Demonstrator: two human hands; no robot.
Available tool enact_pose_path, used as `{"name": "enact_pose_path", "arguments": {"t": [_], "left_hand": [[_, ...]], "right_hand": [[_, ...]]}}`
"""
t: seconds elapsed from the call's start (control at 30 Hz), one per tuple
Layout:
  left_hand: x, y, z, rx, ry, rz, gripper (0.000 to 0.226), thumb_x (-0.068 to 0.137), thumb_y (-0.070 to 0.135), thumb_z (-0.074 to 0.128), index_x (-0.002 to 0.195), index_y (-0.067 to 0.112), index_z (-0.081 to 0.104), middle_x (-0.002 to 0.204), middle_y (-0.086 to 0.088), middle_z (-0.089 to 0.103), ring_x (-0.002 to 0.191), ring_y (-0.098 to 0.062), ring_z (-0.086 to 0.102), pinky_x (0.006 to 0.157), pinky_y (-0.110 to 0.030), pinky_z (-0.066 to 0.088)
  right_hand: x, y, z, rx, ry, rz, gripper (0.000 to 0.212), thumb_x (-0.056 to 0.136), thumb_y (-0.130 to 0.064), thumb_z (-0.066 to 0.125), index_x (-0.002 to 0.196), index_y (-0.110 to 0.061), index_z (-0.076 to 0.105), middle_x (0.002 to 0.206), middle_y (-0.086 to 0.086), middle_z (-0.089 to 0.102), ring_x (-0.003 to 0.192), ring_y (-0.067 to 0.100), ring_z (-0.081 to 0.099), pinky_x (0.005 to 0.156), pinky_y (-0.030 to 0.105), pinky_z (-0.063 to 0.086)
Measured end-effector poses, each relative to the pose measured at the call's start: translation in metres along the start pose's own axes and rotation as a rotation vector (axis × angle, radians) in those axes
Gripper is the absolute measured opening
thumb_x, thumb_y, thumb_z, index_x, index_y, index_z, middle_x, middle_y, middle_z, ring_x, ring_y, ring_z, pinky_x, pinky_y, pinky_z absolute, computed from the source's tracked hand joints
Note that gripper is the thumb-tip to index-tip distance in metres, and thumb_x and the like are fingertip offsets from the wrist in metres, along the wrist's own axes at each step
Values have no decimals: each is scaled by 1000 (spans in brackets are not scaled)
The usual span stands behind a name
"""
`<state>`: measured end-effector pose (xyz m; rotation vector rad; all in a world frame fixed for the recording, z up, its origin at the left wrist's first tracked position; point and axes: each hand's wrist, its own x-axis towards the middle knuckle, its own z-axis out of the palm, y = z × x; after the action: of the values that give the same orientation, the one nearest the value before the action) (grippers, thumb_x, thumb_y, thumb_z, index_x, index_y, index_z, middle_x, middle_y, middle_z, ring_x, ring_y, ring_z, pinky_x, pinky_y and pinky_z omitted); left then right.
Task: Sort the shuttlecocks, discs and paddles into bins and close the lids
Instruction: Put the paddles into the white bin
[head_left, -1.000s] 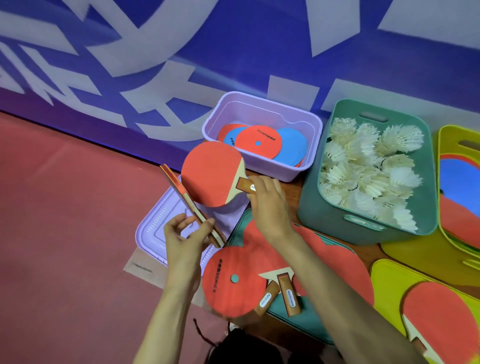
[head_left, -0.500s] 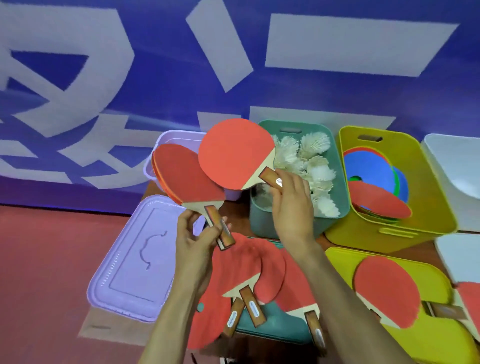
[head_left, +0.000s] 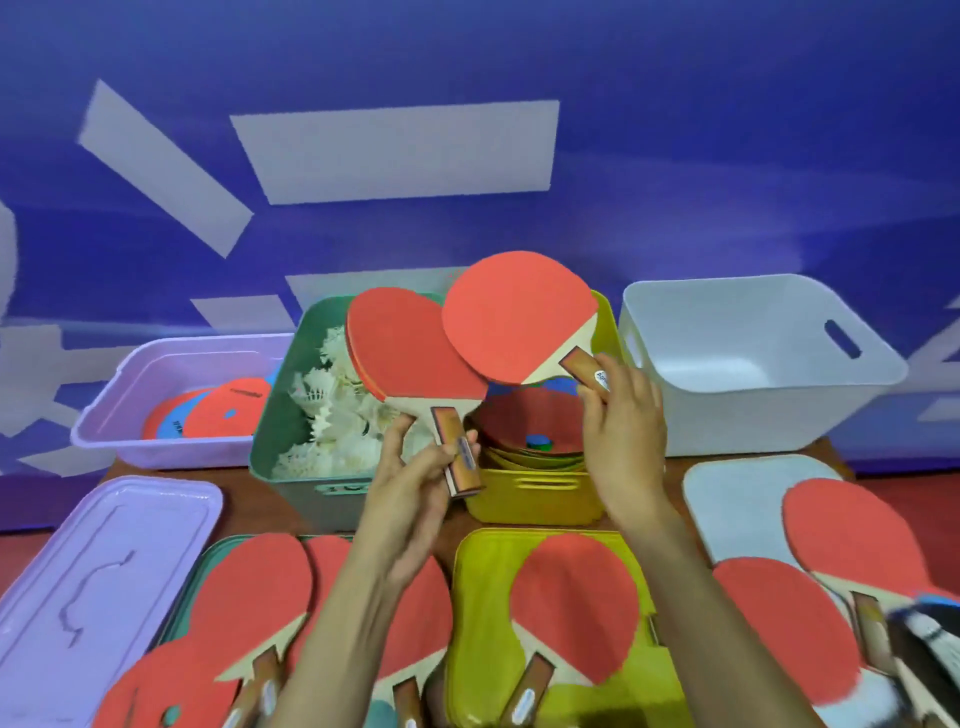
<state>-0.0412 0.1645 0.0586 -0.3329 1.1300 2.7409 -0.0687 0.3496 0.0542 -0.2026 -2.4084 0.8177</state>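
Note:
My left hand (head_left: 415, 483) grips the wooden handle of a red paddle (head_left: 405, 348) held above the green bin (head_left: 311, 478) of white shuttlecocks (head_left: 337, 415). My right hand (head_left: 621, 431) pinches the handle of a second red paddle (head_left: 514, 317) above the yellow bin (head_left: 535, 499), which holds red discs (head_left: 524, 415). The purple bin (head_left: 156, 447) at left holds red and blue discs (head_left: 218, 410). An empty white bin (head_left: 753, 415) stands at right. More red paddles lie on the green lid (head_left: 249, 592), yellow lid (head_left: 576, 608) and white lid (head_left: 852, 530).
A purple lid (head_left: 88, 571) lies flat at the front left. A blue wall with white shapes rises right behind the bins. Red floor shows at far left. A dark blurred object (head_left: 930, 639) sits at the right edge.
Both hands carried their paddles to the right, from above the purple and green bins to above the green and yellow bins. The view swung right, bringing the white bin and its lid into sight.

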Motion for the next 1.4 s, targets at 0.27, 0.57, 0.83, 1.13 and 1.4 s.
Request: {"name": "enact_pose_path", "arguments": {"t": [0.27,0.57,0.83,1.13,1.4], "left_hand": [[15,-88,111,44,74,-22,43,87,-15,37,124,7,40,94,-19,66,84,-28,70,70,-33,57],[42,-130,166,132,69,-53,38,82,-20,42,103,12,48,94,-22,67,80,-30,70,65,-41,59],[89,-148,199,239,4,-162,41,83,-21,42,110,10,44,94,-25,65,80,-33,69,77,-47,55],[151,-152,217,578,-33,-220,42,82,-19,48,101,17,57,89,-19,66,82,-30,65,77,-37,51],[188,-177,243,1278,-174,-127,57,78,-14,54,118,26,63,90,-2,63,71,-13,53,56,-20,42]], "right_hand": [[54,119,-82,-6,-71,81,33,93,-10,53,126,-4,53,119,15,58,111,32,47,89,40,41],[131,220,-109,-260,-304,180,27,92,-8,52,118,-1,55,115,20,57,109,36,46,90,40,39],[189,282,-67,-393,-715,253,21,91,-14,52,109,-4,56,110,16,61,104,35,54,75,32,40],[225,331,-30,-582,-1036,222,16,82,-12,61,95,-9,52,94,7,54,84,24,53,71,30,42],[230,343,-25,-753,-1250,102,18,94,-17,46,106,-10,56,85,4,49,78,19,49,77,26,38]]}}
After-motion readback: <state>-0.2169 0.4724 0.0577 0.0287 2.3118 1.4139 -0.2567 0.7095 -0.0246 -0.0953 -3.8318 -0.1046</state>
